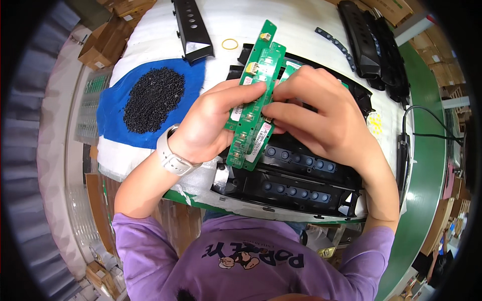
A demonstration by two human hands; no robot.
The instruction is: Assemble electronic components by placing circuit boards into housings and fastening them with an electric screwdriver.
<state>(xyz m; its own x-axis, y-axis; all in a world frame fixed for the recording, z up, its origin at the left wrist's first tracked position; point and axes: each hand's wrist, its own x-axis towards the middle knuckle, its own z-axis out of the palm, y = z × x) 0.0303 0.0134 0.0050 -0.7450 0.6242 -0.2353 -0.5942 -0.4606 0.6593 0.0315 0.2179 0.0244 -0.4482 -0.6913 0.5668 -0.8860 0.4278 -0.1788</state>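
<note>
In the head view, long, thin green circuit boards [251,125] sit mid-frame, slanting from lower left to upper right. I see the left hand [213,113] pinching them, thumb on top. The right hand [321,108] curls at their right edge; I can't tell what it pinches. White paper stickers [260,141] carry tiny print; the purple cloth shirt [236,246] has big letters.

Looks down from the head, as left of two side-by-side fisheye cameras. Faces the worktop [221,20], upright and unmirrored, close above left hand [211,113] and right hand [326,113], with the shirt [281,246] at the lower edge. Bends straight lines toward the rim.
</note>
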